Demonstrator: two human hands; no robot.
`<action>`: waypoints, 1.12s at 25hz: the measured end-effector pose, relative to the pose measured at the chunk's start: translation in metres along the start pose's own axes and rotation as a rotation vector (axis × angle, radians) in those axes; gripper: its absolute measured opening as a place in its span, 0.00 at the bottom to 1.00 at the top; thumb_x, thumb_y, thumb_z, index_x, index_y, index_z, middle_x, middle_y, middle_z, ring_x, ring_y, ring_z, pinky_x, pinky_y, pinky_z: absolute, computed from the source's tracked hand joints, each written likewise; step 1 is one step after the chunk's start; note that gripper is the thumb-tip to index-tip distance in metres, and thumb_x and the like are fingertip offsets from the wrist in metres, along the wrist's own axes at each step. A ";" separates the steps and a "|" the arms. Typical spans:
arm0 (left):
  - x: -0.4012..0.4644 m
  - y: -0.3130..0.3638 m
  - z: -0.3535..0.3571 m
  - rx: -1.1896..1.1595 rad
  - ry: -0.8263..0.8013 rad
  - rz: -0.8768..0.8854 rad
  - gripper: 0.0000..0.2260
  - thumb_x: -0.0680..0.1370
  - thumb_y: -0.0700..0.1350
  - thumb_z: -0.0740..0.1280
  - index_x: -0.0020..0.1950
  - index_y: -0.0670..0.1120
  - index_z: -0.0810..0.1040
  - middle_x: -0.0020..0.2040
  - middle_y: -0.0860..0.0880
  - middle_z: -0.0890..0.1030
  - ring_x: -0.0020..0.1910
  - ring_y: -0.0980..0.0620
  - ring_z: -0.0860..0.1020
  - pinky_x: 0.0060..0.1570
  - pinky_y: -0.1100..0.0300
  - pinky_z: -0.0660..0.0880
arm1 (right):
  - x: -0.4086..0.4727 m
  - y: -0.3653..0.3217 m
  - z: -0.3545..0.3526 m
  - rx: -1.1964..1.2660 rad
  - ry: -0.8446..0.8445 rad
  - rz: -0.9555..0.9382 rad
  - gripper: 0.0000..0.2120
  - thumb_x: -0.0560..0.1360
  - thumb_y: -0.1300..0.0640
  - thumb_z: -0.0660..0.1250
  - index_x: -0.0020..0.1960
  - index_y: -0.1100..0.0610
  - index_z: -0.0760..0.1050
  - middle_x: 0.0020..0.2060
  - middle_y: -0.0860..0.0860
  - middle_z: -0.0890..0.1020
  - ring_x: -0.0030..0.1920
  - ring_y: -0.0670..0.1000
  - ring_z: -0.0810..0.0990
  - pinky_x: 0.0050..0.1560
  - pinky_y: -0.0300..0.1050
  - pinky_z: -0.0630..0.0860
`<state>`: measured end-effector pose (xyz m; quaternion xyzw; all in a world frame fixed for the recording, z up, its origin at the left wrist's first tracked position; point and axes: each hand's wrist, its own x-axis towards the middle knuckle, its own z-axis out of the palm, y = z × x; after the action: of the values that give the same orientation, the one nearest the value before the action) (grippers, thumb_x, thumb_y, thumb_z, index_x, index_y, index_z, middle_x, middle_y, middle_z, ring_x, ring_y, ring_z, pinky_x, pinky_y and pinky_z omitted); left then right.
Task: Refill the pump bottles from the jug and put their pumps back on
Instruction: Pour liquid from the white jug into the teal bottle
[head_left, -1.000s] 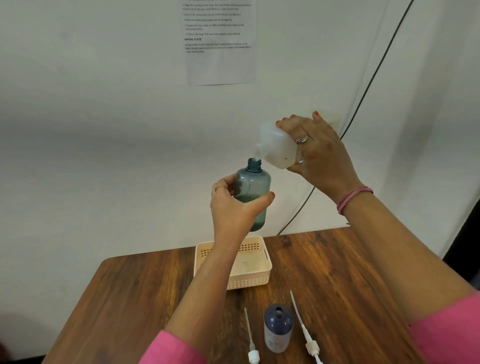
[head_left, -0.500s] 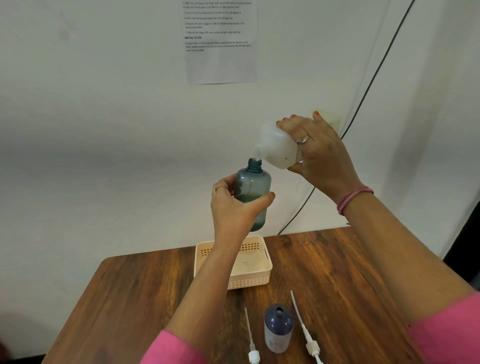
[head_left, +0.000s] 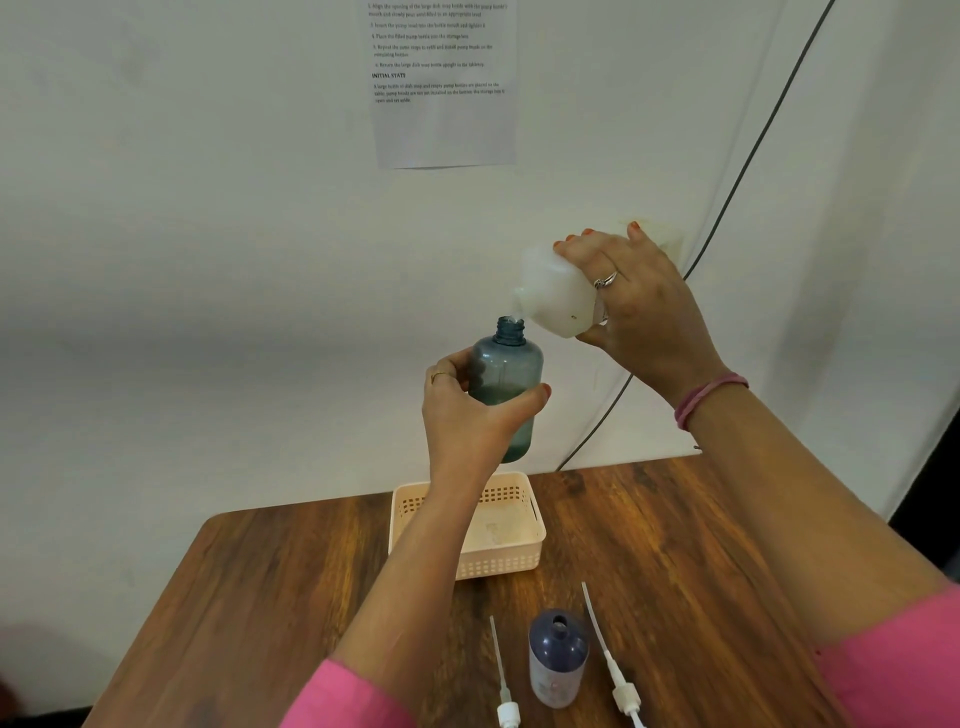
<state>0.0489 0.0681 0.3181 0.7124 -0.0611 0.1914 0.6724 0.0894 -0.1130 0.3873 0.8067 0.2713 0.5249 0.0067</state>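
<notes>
left hand (head_left: 470, 410) wrapped around the teal bottle (head_left: 506, 374), held upright in the air above the basket (head_left: 511, 558) — cap off, liquid in its lower part. right hand (head_left: 641, 306) grips the white jug (head_left: 553, 296), tipped with its spout just over the teal bottle's mouth. basket sits on the wooden table (head_left: 270, 597), toward the wall. nearer the person than the basket: 1 dark bottle (head_left: 557, 657) standing open, with 2 loose pumps (head_left: 615, 670) lying flat — 1 on each side of it.
</notes>
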 end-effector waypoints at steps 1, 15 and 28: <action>0.000 0.000 0.000 0.002 0.000 0.003 0.32 0.61 0.47 0.80 0.61 0.53 0.69 0.58 0.53 0.75 0.54 0.58 0.75 0.45 0.68 0.75 | 0.000 0.000 0.000 -0.002 0.003 -0.001 0.34 0.62 0.62 0.79 0.65 0.62 0.70 0.59 0.59 0.78 0.61 0.60 0.76 0.67 0.58 0.64; -0.001 0.000 0.002 -0.007 -0.006 0.012 0.31 0.62 0.45 0.81 0.61 0.52 0.71 0.58 0.53 0.75 0.54 0.57 0.76 0.43 0.69 0.76 | 0.001 0.002 -0.001 -0.015 -0.004 -0.008 0.34 0.62 0.62 0.78 0.65 0.61 0.70 0.59 0.58 0.78 0.61 0.59 0.76 0.68 0.59 0.64; -0.001 -0.002 0.002 -0.004 0.004 0.019 0.32 0.62 0.45 0.81 0.62 0.50 0.71 0.58 0.52 0.74 0.54 0.56 0.75 0.44 0.68 0.77 | -0.001 0.003 0.000 -0.027 -0.011 -0.018 0.34 0.62 0.62 0.79 0.65 0.61 0.70 0.59 0.58 0.78 0.61 0.59 0.76 0.68 0.59 0.63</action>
<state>0.0494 0.0657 0.3162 0.7100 -0.0672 0.1990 0.6721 0.0908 -0.1162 0.3875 0.8068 0.2715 0.5242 0.0241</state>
